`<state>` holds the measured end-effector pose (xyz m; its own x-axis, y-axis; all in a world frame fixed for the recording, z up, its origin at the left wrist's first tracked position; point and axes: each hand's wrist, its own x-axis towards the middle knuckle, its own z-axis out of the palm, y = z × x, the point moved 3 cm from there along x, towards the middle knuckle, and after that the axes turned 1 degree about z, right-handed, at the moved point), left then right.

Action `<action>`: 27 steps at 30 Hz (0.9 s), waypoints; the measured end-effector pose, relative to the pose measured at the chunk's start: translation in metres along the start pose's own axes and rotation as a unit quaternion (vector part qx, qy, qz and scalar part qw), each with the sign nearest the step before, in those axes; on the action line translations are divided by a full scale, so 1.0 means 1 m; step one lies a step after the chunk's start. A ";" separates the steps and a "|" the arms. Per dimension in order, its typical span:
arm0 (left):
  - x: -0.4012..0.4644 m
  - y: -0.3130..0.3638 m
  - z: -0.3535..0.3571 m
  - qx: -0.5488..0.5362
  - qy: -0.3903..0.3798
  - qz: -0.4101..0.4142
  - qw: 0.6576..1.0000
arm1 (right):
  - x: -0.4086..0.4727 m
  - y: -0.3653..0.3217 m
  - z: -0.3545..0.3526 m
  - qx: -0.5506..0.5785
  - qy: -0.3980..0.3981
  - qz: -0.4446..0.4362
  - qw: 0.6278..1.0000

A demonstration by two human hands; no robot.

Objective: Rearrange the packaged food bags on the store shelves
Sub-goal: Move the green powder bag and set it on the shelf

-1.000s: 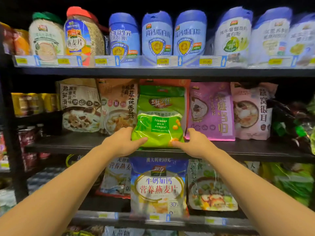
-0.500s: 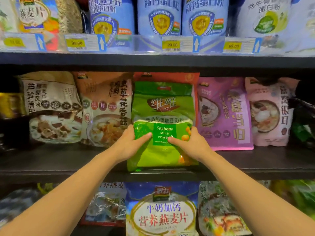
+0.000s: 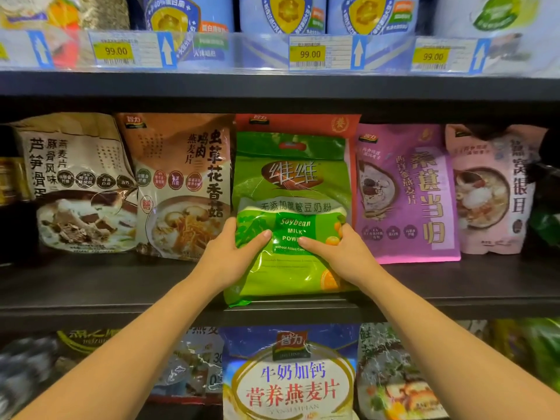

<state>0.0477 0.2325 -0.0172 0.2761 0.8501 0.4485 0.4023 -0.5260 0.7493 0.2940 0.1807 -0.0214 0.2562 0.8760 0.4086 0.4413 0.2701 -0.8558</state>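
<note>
A green soybean milk powder bag (image 3: 291,183) stands on the middle shelf (image 3: 91,286), its lower edge hanging slightly over the shelf's front. My left hand (image 3: 233,253) grips its lower left side, thumb across the front. My right hand (image 3: 339,253) grips its lower right side the same way. Behind it stands a red-orange bag (image 3: 300,124), only its top showing. A brown mushroom oatmeal bag (image 3: 178,183) is at its left and a purple bag (image 3: 406,192) at its right.
A beige oatmeal bag (image 3: 75,183) and a pink bag (image 3: 491,189) flank the row. Blue tins (image 3: 291,10) stand on the top shelf behind price tags (image 3: 307,53). On the shelf below stands a blue-and-white oatmeal bag (image 3: 291,377) among others.
The view has closed in on the middle shelf. Both hands have slid up the green bag toward its middle, thumbs now over the label, and the bag sits deeper on the shelf.
</note>
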 end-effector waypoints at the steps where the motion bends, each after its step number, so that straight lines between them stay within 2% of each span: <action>1: -0.001 -0.001 0.000 -0.002 0.006 0.002 1.000 | 0.000 0.000 0.001 0.006 0.002 0.002 1.000; 16: -0.016 0.024 -0.008 -0.009 0.034 0.060 0.998 | -0.021 -0.017 -0.012 0.032 0.032 0.032 0.998; 27: -0.090 0.072 0.004 -0.003 0.044 0.071 0.997 | -0.097 -0.037 -0.056 0.028 0.022 0.033 0.999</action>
<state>0.0555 0.1182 -0.0055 0.2512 0.7665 0.5911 0.3602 -0.6408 0.6779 0.3015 0.0632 -0.0120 0.3215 0.8741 0.3641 0.3737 0.2362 -0.8970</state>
